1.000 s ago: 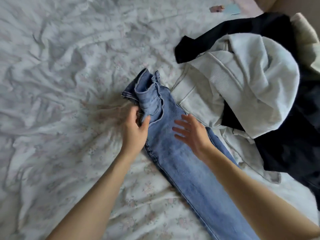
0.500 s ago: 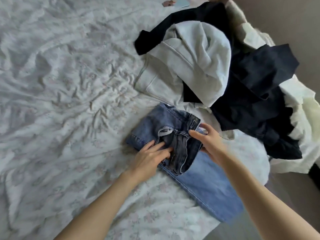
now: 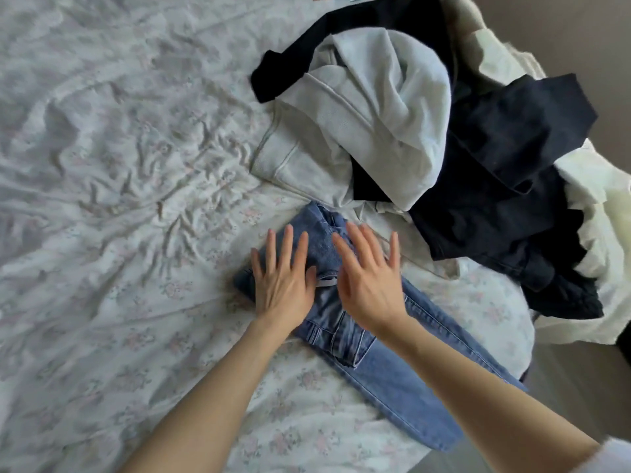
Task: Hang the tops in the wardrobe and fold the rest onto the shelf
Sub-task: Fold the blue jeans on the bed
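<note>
Jeans: the blue jeans (image 3: 386, 367) lie on the bed (image 3: 112, 206), partly folded; the doubled-over upper part sits under both hands, the legs run from there toward the near right edge of the bed.
Left hand: the left hand (image 3: 281, 285) lies flat, palm down, on the left part of the fold; its fingers (image 3: 286, 244) are straight and spread, pointing away from the person, gripping nothing; denim shows beyond the fingertips and at the left of the palm.
Right hand: the right hand (image 3: 370, 288) is flat over the right part of the fold, just beside the left hand; fingers extended and spread, released, holding nothing; somewhat blurred, so whether the whole palm touches the denim cannot be told.
Pile: just beyond the jeans lies a heap of clothes; a light grey sweatshirt (image 3: 375, 114) on top, a black garment (image 3: 505, 186) under and to its right, cream fabric (image 3: 607, 233) at the far right edge.
Bed: rumpled pale sheet with a faint floral print.
</note>
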Action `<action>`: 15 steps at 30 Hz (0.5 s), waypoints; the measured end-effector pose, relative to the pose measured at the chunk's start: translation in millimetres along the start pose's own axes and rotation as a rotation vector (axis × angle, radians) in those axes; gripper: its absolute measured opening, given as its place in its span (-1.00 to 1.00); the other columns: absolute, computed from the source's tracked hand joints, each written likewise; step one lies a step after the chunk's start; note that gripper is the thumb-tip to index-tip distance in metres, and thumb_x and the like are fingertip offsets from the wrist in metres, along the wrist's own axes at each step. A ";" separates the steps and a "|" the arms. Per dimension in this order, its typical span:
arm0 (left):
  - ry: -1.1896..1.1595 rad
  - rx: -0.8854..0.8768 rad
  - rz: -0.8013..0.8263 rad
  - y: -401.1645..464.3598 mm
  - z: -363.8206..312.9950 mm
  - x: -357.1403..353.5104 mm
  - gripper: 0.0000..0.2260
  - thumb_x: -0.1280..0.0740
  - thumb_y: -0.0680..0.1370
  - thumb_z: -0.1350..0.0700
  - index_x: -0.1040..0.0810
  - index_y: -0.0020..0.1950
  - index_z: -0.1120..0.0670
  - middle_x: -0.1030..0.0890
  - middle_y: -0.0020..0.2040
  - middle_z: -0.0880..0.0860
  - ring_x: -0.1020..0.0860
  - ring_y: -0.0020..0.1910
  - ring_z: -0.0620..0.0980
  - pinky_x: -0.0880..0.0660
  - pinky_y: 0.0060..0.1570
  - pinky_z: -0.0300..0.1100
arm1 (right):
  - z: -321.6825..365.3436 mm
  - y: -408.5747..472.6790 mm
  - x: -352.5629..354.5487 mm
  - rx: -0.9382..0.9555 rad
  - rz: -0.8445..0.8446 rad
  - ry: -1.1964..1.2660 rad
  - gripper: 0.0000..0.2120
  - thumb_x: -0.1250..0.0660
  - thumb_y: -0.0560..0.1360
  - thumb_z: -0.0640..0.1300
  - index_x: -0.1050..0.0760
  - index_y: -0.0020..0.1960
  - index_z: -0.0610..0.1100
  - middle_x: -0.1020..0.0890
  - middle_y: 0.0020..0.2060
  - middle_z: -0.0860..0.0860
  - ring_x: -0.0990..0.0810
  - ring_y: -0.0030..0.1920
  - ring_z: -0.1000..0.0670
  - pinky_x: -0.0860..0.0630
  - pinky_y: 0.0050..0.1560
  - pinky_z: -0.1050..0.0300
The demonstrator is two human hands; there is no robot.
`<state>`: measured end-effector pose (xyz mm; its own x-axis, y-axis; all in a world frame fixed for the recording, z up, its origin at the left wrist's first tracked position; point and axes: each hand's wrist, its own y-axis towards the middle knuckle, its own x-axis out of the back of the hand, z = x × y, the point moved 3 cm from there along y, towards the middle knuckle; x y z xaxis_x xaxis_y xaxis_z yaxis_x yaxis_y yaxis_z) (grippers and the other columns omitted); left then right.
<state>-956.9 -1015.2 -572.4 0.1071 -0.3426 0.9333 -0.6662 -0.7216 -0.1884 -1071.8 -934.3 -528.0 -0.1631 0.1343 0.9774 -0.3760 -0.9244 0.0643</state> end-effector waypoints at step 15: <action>0.027 0.311 0.112 -18.8 51.6 -26.1 -0.42 -0.06 0.60 -0.16 -0.01 0.56 0.02 -0.04 0.57 0.05 -0.04 0.53 0.06 0.08 0.44 0.18 | -33.3 -39.3 -23.5 0.028 0.125 0.056 -0.78 -0.23 0.46 -0.11 -0.57 0.02 -0.14 -0.63 -0.05 -0.05 -0.61 0.00 -0.15 -0.42 0.15 -0.18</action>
<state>-909.2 -1023.8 -609.0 0.0234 -0.4173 0.9085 -0.4150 -0.8308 -0.3709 -1083.6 -889.2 -560.2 -0.2581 0.0362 0.9654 -0.3237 -0.9448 -0.0511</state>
